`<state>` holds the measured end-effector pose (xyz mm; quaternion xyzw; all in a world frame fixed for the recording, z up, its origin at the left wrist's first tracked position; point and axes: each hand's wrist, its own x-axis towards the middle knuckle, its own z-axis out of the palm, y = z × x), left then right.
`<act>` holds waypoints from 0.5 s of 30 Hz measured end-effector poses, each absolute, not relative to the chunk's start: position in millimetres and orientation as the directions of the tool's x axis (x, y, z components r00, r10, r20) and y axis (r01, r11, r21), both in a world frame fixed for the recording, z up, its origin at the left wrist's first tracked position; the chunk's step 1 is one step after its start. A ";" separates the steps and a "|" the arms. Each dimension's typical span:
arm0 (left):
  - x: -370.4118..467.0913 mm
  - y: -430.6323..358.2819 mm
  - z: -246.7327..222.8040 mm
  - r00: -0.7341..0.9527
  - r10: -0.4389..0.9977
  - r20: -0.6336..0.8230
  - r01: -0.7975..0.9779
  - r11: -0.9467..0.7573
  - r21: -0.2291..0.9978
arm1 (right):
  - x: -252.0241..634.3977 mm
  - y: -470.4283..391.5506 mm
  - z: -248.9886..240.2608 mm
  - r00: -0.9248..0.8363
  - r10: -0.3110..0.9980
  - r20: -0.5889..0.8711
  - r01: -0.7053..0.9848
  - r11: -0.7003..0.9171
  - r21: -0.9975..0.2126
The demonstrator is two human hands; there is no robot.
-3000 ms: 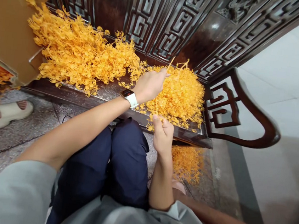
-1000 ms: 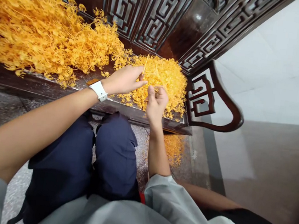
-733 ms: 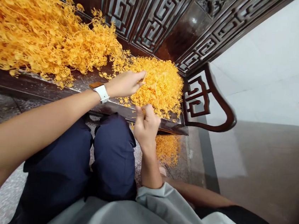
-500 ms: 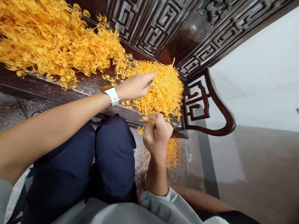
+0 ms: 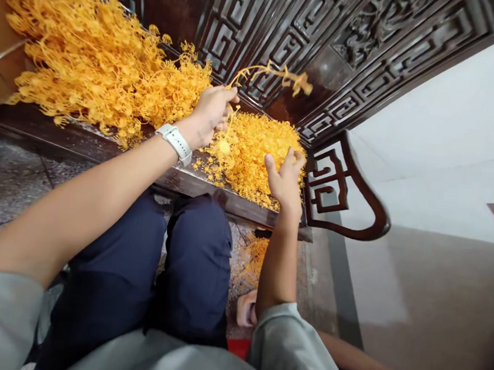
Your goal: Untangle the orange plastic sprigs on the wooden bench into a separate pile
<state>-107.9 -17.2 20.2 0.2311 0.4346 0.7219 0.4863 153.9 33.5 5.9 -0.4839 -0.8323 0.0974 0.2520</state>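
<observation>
My left hand (image 5: 212, 114), with a pale watch on its wrist, pinches a yellow-orange plastic flower stem (image 5: 263, 69). The stem arches up and to the right, and its far end is blurred. Just below the fingers hangs or lies another yellow bit, whose link to the stem I cannot make out. My right hand (image 5: 286, 180) is over the right-hand pile of small yellow plastic flower pieces (image 5: 250, 156), thumb and fingers apart, with nothing visible in it. A larger heap of yellow branching stems (image 5: 96, 63) lies on the bench to the left.
The dark carved wooden bench (image 5: 185, 181) has a lattice backrest (image 5: 281, 29) and a curved armrest (image 5: 371, 221) at its right end. More yellow pieces (image 5: 257, 257) lie on the floor under it. Another person's leg (image 5: 352, 355) shows at lower right. A white wall (image 5: 447, 129) stands beyond.
My left hand has moved up and left, lifting the stem against the backrest. My right hand has risen from the bench's front edge to the small pile, and its fingers have opened.
</observation>
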 end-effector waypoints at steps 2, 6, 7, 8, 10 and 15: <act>-108.1 -23.5 26.6 -0.391 0.914 -0.107 -0.550 -0.139 0.823 | 145.2 47.7 7.1 -0.430 0.848 0.310 0.789 0.520 -0.326; -105.5 -30.8 34.5 -0.268 0.958 -0.097 -0.609 -0.091 0.788 | 106.3 13.6 12.4 -0.529 0.725 0.441 0.459 0.681 -0.570; -103.8 -31.7 36.0 -0.238 0.967 -0.086 -0.607 -0.079 0.791 | 93.7 2.7 11.1 -0.536 0.721 0.439 0.387 0.672 -0.631; -101.9 -32.4 37.4 -0.219 0.973 -0.080 -0.601 -0.070 0.796 | 81.3 -6.3 8.4 -0.555 0.721 0.415 0.342 0.653 -0.676; -98.4 -33.6 39.2 -0.216 0.974 -0.070 -0.586 -0.072 0.807 | 60.0 -16.5 0.0 -0.579 0.723 0.377 0.278 0.609 -0.743; -100.4 -36.0 32.7 -0.309 0.951 0.011 -0.457 -0.158 0.875 | 46.6 -19.4 -18.7 -0.393 0.798 0.457 0.126 0.539 -0.833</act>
